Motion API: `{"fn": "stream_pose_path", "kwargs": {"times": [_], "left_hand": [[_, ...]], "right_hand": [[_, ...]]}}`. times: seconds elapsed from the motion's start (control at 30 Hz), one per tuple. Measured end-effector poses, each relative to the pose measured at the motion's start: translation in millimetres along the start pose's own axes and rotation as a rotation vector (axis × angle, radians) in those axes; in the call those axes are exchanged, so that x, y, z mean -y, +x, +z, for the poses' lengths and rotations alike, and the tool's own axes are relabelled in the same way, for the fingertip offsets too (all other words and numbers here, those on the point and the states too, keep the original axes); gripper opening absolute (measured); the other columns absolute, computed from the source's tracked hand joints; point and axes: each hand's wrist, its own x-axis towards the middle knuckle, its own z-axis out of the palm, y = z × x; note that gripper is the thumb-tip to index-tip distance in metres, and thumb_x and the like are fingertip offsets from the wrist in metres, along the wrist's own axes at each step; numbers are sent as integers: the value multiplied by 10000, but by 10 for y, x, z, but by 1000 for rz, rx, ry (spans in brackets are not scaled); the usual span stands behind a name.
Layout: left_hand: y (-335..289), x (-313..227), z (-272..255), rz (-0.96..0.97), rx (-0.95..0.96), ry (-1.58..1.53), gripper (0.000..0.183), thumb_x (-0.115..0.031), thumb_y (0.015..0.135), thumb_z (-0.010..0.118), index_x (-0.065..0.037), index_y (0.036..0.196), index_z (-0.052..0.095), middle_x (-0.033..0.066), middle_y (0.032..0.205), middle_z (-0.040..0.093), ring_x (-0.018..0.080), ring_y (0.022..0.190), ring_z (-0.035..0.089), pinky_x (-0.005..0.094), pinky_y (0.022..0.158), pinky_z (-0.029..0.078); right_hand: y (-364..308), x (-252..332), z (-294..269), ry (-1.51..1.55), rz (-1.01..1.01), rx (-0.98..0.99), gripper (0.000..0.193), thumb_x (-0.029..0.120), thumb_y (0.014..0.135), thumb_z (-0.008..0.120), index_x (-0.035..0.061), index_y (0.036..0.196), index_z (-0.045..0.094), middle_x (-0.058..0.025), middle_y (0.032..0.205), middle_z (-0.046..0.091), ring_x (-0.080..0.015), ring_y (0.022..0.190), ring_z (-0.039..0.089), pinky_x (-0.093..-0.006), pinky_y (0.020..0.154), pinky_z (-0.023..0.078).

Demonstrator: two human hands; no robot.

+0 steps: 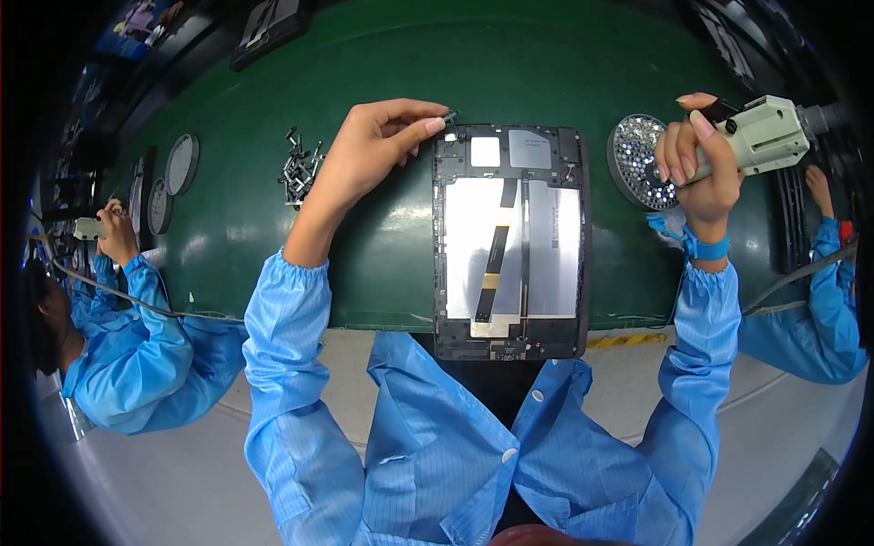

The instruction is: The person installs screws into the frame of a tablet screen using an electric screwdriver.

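An opened tablet (553, 255) lies in front of me, its inner side up, with silvery battery panels and a dark ribbon cable (492, 264) across them. At its top left corner, my left hand (369, 146) is closed, thumb and forefinger pinching a small metal part (450, 118). My right hand (696, 168) is wrapped around a pale electric screwdriver (769, 136) tilted to the left. The screwdriver's front end points down at a round tray of small screws (637, 150); its tip is hard to make out. A blue band circles my right wrist.
A heap of small metal parts (300, 168) lies left of my left forearm. Two round trays (182, 164) stand further left. Co-workers in blue sleeves (150, 337) sit on both sides. A dark device (269, 32) lies at the back left of the green table (510, 64).
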Motion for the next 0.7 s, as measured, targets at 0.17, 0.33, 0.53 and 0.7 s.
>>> {"fn": "stream_pose_path", "kwargs": {"times": [0.17, 0.33, 0.53, 0.7], "left_hand": [[6, 26, -30, 27, 4, 27, 236, -186, 908, 713, 30, 1004, 723, 29, 775, 664, 74, 635, 563, 213, 567, 472], [65, 85, -50, 93, 36, 101, 212, -183, 878, 743, -4, 992, 750, 53, 821, 694, 90, 662, 603, 219, 578, 492], [87, 50, -136, 219, -2, 277, 192, -165, 846, 762, -20, 972, 763, 92, 831, 696, 123, 664, 638, 242, 587, 520], [134, 170, -118, 244, 77, 162, 202, -184, 857, 751, 1, 937, 758, 117, 817, 703, 153, 641, 666, 272, 573, 542]], "right_hand": [[-38, 44, 19, -107, 34, 12, 335, 154, 952, 441, -120, 1136, 498, -3, 526, 346, -99, 449, 355, -273, 462, 380], [-49, 60, 5, -113, 44, 10, 335, 155, 949, 441, -117, 1135, 502, -3, 525, 354, -98, 445, 357, -273, 461, 378], [-21, 13, 40, -86, 16, 23, 338, 155, 953, 447, -102, 1168, 492, 3, 534, 350, -96, 446, 357, -272, 464, 380], [-72, -78, -156, 32, 110, -4, 341, 156, 982, 477, -77, 1230, 468, 23, 562, 370, -97, 469, 398, -260, 453, 387]]}}
